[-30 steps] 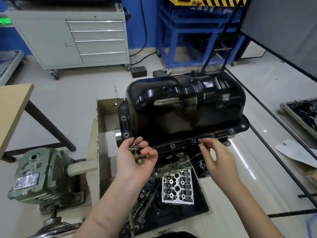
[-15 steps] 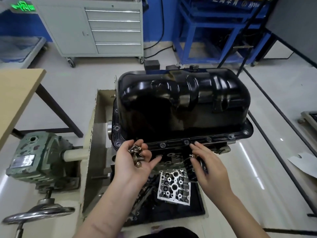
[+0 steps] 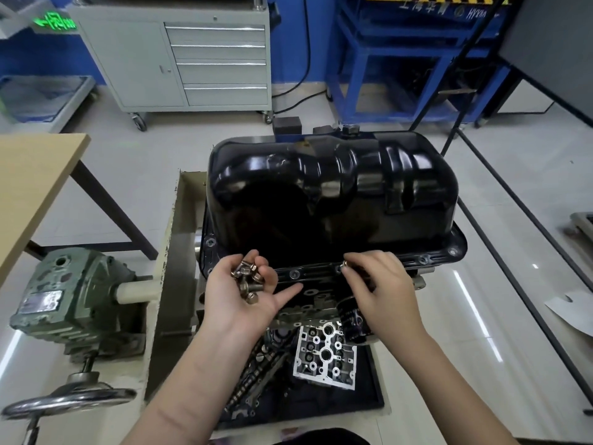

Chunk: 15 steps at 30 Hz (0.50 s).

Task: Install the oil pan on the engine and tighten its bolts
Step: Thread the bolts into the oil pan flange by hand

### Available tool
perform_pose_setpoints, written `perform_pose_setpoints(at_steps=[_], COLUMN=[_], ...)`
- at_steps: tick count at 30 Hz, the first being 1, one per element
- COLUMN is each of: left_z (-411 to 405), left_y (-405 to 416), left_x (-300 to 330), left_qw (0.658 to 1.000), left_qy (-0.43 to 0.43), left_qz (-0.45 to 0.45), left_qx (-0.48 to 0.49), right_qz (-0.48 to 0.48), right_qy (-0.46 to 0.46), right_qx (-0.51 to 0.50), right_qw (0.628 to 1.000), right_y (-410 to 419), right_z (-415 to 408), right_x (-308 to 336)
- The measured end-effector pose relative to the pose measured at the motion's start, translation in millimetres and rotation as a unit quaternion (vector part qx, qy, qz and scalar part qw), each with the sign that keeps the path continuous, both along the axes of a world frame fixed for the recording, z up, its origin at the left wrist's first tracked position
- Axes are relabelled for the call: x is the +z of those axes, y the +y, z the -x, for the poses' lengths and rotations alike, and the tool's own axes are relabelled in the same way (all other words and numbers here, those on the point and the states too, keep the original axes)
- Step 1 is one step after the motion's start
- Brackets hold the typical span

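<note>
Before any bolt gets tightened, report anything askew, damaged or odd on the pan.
Nothing stands out. The oil pan sits level on the engine, flange holes showing. The left hand cups loose bolts; the right hand pinches a bolt at the flange.

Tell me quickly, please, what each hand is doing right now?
Left hand: palm up, cupping a pile of loose bolts.
Right hand: pinching one bolt at the oil pan flange.
</note>
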<state>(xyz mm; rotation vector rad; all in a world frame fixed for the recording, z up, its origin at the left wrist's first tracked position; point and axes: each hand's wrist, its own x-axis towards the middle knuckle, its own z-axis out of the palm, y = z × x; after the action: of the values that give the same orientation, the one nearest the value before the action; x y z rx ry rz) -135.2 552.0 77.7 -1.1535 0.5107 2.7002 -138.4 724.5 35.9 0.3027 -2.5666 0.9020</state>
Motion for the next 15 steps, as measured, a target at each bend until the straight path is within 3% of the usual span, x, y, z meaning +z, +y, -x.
perform_pose_setpoints(at_steps=[6,15], left_z=[0,4], left_y=[10,11], left_x=[4,6], left_qw=[0.999,0.998], left_qy=[0.013,0.021], left_qz=[-0.02,-0.039], left_qx=[-0.029,-0.042], right_qz=[-0.066,-0.095], right_qy=[-0.093,-0.103], right_qx=[-0.007,0.011], right_qw=[0.993,0.99], right_y=[-5,-4], right_z=[10,14], right_x=[10,15])
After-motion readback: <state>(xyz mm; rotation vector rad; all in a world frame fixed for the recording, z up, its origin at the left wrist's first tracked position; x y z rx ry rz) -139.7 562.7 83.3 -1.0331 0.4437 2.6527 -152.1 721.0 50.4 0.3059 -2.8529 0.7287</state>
